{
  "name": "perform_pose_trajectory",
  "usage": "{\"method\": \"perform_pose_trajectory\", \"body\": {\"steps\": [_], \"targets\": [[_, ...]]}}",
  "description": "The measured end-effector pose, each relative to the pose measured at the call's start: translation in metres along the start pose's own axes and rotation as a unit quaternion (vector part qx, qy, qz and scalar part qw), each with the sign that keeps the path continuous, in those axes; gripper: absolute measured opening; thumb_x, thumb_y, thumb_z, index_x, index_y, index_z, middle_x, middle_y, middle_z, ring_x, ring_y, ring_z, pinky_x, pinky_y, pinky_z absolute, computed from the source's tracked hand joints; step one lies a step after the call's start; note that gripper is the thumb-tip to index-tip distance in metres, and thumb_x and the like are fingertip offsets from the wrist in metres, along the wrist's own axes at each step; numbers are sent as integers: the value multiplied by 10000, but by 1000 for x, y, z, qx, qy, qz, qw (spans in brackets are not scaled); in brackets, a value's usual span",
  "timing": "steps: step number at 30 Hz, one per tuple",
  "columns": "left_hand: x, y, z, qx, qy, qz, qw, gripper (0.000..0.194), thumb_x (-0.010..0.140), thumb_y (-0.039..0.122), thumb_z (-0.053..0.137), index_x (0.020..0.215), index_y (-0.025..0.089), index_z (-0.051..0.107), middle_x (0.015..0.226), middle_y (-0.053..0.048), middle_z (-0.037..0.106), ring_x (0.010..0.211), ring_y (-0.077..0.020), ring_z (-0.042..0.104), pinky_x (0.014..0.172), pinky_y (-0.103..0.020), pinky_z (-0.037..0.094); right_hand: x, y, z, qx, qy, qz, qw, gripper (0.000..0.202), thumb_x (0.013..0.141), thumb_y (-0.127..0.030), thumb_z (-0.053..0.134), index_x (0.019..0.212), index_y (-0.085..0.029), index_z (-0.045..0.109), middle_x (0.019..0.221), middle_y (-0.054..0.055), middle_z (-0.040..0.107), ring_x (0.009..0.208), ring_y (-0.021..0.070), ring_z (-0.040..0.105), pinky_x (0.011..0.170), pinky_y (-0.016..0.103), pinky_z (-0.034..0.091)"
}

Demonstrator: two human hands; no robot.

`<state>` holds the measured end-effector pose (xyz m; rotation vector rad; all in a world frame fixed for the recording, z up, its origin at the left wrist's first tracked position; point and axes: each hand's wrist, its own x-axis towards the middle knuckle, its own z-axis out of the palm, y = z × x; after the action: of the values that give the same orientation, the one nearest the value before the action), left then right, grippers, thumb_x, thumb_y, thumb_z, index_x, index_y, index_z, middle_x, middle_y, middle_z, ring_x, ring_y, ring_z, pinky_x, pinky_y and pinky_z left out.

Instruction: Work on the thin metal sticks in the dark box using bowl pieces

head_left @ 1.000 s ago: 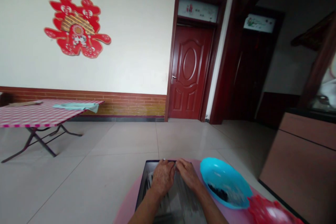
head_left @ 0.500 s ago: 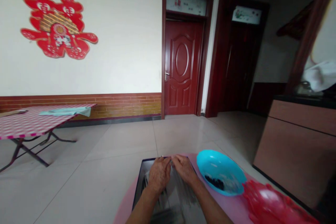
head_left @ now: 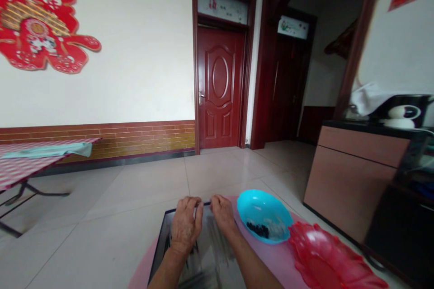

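Observation:
Both hands are over the far end of a dark-rimmed shallow tray (head_left: pixel 158 244). My left hand (head_left: pixel 185 223) has curled fingers with thumb and forefinger close together; anything between them is too small to make out. A short gap away, my right hand (head_left: pixel 222 212) is closed near the far rim, its fingertips bent inward and whatever they hold hidden. Beneath the hands lie several thin, pale, see-through sticks (head_left: pixel 219 246), blurred, with some dark ones by the left wrist. Right of the tray, a blue bowl (head_left: pixel 259 207) contains small black pieces (head_left: pixel 258 229) and clear ones.
The tray and bowl rest on a pink round surface (head_left: pixel 271 255). A red scalloped dish (head_left: pixel 327 257) sits at its right. A brown cabinet (head_left: pixel 352 180) stands farther right, and a folding table (head_left: pixel 20 167) with a checked cover is at left.
My hands, close together before, have drawn apart, leaving a gap between the fingertips. The view has turned to the right, so the room has shifted left and more of the cabinet shows.

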<state>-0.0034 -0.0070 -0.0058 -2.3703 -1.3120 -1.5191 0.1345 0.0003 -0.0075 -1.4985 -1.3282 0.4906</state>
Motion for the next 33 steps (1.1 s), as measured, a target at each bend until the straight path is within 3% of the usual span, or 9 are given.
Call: {"method": "perform_pose_trajectory", "body": {"steps": [3,5,9,15,17,21,26,29,33], "targets": [[0,1,1,-51,-69,-122,989,400,886,431,391,677,206,648,618,-30,643,628,-171,610,631,-270,439,4,3,3,54,-3,45,998,459,863,-461,247,545,-228,481,572,29,588,612,166,532,616,269,403],[1,-3,4,-127,-84,-217,964,427,859,498,402,693,200,658,597,-20,646,571,-165,605,577,-264,428,5,4,9,91,-28,70,993,479,864,-495,230,549,-228,472,561,20,579,586,155,534,587,258,416],[6,-11,8,-327,-9,-357,875,481,744,589,517,888,150,650,767,-53,693,672,-189,636,571,-275,466,-2,1,25,148,-116,126,974,454,856,-490,278,585,-206,508,577,15,588,518,127,539,530,246,434],[10,-12,9,-515,92,-408,748,602,614,471,687,1101,142,558,735,-22,680,655,-147,632,637,-276,503,-15,-2,30,147,-215,179,949,526,849,-531,309,614,-155,592,544,42,591,433,130,535,434,251,418],[9,-12,9,-503,98,-404,758,654,625,458,669,1182,158,505,663,14,653,555,-120,594,559,-246,481,-14,-1,25,122,-208,161,957,522,848,-526,317,594,-158,587,537,42,587,427,132,530,419,252,414],[6,-15,12,-406,60,-357,839,646,707,443,546,1279,167,425,631,42,618,430,-97,492,422,-207,388,-6,-5,14,96,-133,115,980,413,843,-444,338,614,-178,557,588,29,603,471,119,523,440,233,415],[6,-14,15,-184,-1,-249,951,458,786,349,421,1182,160,553,717,-18,674,625,-163,616,612,-262,464,21,-16,-14,38,-30,55,997,377,845,-416,291,828,-184,588,760,35,653,620,126,568,538,221,442],[6,-10,13,-98,-62,-193,974,416,867,361,355,1186,202,568,787,-36,708,741,-187,660,682,-268,469,38,-9,-49,-41,3,25,999,298,798,-374,386,779,-197,625,739,31,659,680,150,576,618,246,436],[4,-5,12,-29,-130,-126,983,401,921,337,304,1192,212,571,941,-72,723,836,-197,677,745,-275,472,40,20,-99,-159,-20,-5,987,166,581,-141,524,437,-217,554,518,4,602,644,170,569,676,271,404]]}}
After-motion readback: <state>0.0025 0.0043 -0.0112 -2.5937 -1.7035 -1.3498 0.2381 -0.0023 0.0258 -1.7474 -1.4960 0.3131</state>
